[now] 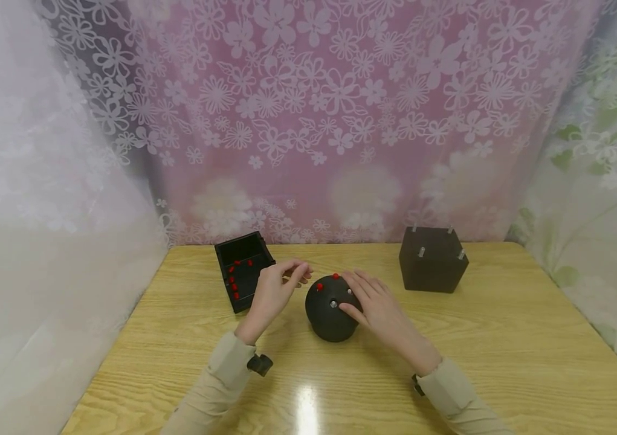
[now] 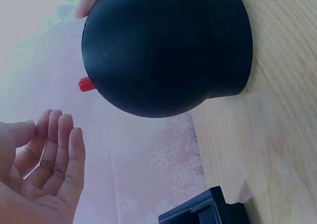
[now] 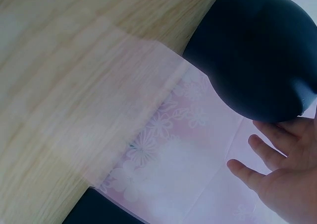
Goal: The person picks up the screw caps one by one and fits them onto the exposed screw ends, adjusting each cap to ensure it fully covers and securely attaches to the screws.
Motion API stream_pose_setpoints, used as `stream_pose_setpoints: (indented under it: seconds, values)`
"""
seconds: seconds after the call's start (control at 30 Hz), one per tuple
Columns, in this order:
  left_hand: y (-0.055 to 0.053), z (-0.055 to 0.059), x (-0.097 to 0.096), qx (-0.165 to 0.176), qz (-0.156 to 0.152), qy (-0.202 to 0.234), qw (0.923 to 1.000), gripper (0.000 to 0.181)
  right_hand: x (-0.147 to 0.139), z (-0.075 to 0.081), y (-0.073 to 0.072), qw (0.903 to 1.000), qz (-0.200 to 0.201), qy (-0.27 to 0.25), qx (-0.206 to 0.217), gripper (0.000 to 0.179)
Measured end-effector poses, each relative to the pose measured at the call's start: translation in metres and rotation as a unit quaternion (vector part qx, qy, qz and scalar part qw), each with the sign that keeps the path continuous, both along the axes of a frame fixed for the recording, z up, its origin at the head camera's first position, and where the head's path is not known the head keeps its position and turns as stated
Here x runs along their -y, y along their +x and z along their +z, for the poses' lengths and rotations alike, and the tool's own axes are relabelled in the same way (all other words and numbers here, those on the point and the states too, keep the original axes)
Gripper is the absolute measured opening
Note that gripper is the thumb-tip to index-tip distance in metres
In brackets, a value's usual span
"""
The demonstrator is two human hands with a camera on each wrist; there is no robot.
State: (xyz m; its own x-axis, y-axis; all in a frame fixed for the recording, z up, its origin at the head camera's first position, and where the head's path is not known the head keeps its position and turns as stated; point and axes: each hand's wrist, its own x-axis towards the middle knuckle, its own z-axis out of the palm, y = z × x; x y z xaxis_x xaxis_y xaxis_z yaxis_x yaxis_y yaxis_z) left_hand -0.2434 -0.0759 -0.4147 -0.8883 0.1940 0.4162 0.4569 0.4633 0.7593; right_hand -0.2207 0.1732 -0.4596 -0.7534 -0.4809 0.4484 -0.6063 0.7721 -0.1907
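A black dome-shaped object point(image 1: 332, 320) with a rounded top stands on the table between the hands. Two small red caps point(image 1: 319, 287) sit on its upper part, and a bare metallic peg point(image 1: 333, 304) shows on its face. My right hand point(image 1: 381, 311) lies along the dome's right side, fingers extended, thumb near the peg. In the right wrist view, those fingertips point(image 3: 267, 130) meet the dome's surface. My left hand point(image 1: 278, 287) hovers left of the dome, beside a black tray. Its fingers bend loosely and the thumb meets the index finger; nothing shows between them.
The black open tray point(image 1: 225, 272) at the left holds several red caps point(image 1: 234, 287). At the back right stands a dark box point(image 1: 432, 266) with clear pegs on top. A wooden table point(image 1: 504, 356) carries everything, with a pink floral curtain point(image 1: 313, 121) behind.
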Motion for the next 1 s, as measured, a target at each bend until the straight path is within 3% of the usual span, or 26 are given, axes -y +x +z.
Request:
stream_pose_setpoints:
  seconds: [0.3, 0.5, 0.73, 1.0]
  values:
    - [-0.002, 0.004, 0.013, -0.009, 0.006, 0.019, 0.9998, 0.026, 0.000, 0.002, 0.000, 1.0000, 0.000, 0.000, 0.003, 0.067]
    - [-0.010, 0.019, 0.034, -0.025, 0.027, 0.018, 0.9992, 0.025, 0.000, 0.002, 0.000, 0.9999, -0.002, 0.000, 0.012, 0.068]
    - [-0.029, 0.034, 0.060, -0.037, 0.083, -0.047, 0.9947, 0.020, -0.001, 0.003, 0.000, 0.9999, -0.006, 0.005, 0.014, 0.069]
    - [-0.052, 0.037, 0.076, -0.011, 0.106, -0.126, 0.9863, 0.021, -0.002, 0.001, 0.000, 0.9999, -0.005, 0.012, 0.011, 0.069]
